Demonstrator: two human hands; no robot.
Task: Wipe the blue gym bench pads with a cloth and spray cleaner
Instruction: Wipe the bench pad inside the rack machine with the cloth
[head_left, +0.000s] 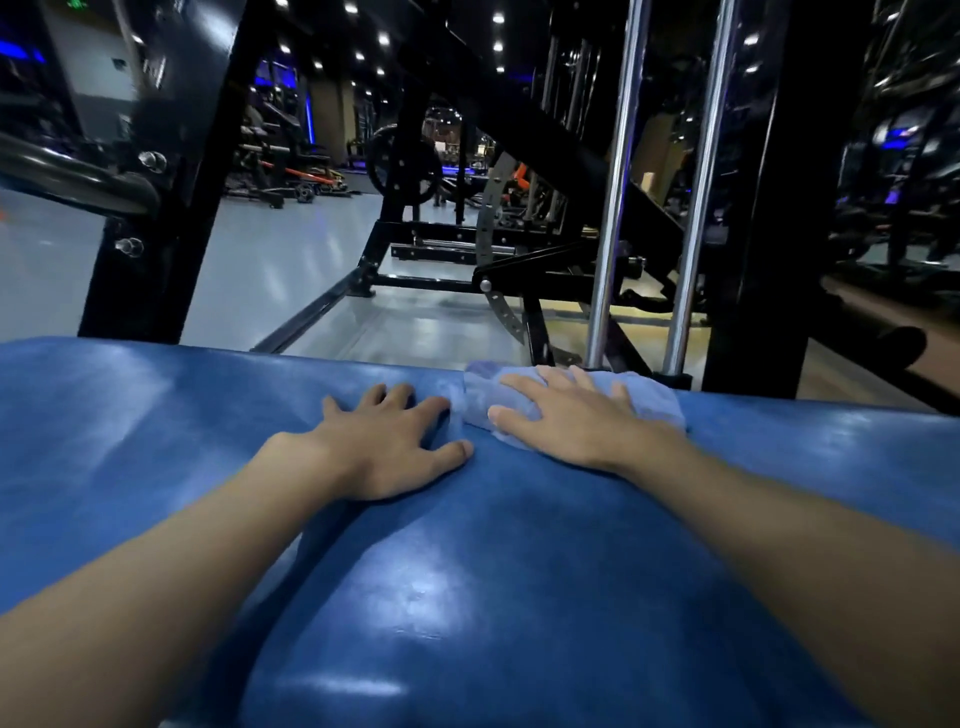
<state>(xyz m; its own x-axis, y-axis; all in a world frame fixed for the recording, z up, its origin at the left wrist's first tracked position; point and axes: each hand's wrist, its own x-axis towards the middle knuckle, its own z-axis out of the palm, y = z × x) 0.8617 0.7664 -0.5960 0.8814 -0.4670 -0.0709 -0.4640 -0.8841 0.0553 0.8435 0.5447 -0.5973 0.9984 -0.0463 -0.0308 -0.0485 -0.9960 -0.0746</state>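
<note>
A glossy blue bench pad (467, 571) fills the lower half of the head view. A pale blue cloth (649, 405) lies near the pad's far edge. My right hand (566, 421) presses flat on the cloth with fingers spread, pointing up and left. My left hand (389, 441) rests flat on the bare pad just left of the cloth, fingers apart, holding nothing. Its fingertips almost touch the cloth's left edge. No spray bottle is in view.
Beyond the pad's far edge stand two chrome guide rods (613, 208) and a black machine frame (769, 208). A black upright (156, 208) rises at the left. Grey gym floor (291, 270) and more machines lie farther back.
</note>
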